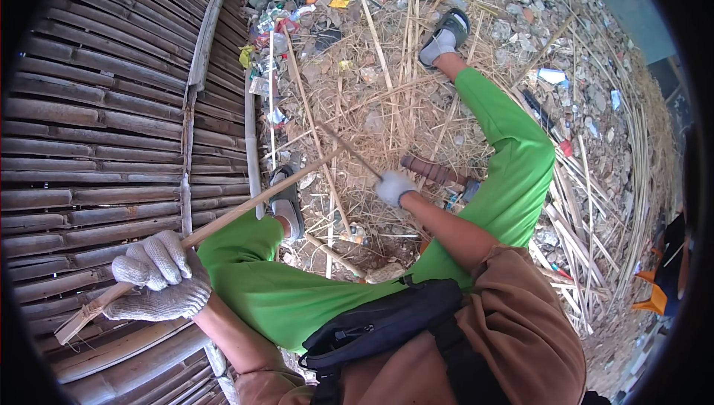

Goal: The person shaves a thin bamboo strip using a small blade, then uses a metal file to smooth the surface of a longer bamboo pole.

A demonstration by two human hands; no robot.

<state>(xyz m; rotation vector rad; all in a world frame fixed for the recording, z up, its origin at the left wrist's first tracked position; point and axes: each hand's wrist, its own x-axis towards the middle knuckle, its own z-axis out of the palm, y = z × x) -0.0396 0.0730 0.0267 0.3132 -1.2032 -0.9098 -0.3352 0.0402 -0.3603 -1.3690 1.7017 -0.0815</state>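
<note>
Starting at nine o'clock, close by the slatted bamboo wall [134, 189]. Down at eight, wrapping the gloved left hand [160, 267] round a pale bamboo strip [260, 195], with a firm grip near the tail end. Might jam that tail against the wall and twist, given so little room there. Following the strip inward now, slanting up past the green trousers [245, 271] and the left shoe [295, 215] to the centre. Might wobble at that tip, held so far back. At the centre, pointing a thin, dark, blade-like tool [351, 151] toward ten o'clock, crossing near the strip's tip; cannot tell whether touching. Just toward three, closing the gloved right hand [396, 188] round the tool's near end. Might skid toward the left shoe, if pressing hard on a loose tip. Farther toward three, might bump the brown banded rod [433, 171] on a wide swing.
</note>
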